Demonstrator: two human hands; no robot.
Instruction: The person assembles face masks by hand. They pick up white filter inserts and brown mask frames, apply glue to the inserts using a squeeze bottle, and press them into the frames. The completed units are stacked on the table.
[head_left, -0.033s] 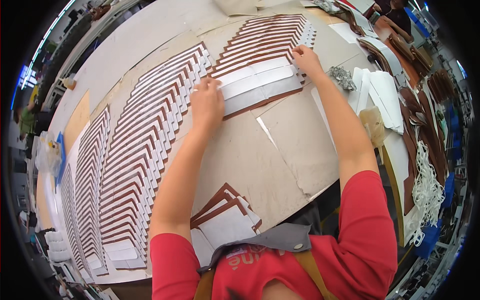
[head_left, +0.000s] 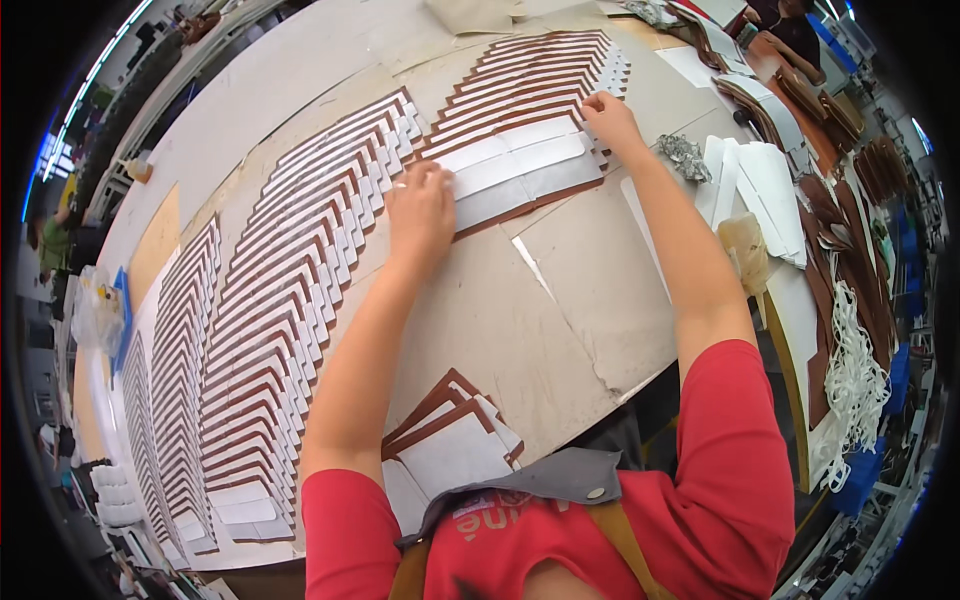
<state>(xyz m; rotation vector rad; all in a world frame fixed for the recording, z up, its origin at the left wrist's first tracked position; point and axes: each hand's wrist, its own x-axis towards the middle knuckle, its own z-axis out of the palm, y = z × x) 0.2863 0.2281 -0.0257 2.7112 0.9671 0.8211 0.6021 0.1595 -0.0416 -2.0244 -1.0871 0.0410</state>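
Cardboard-covered table carries rows of overlapped brown-edged white pieces. Left hand presses flat on the nearest white piece; right hand pinches its far end.

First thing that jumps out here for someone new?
The long fanned rows of brown-and-white pieces sweeping across the table. Next, the left hand and right hand pressing on the nearest piece of the far row. A small stack lies near the body.
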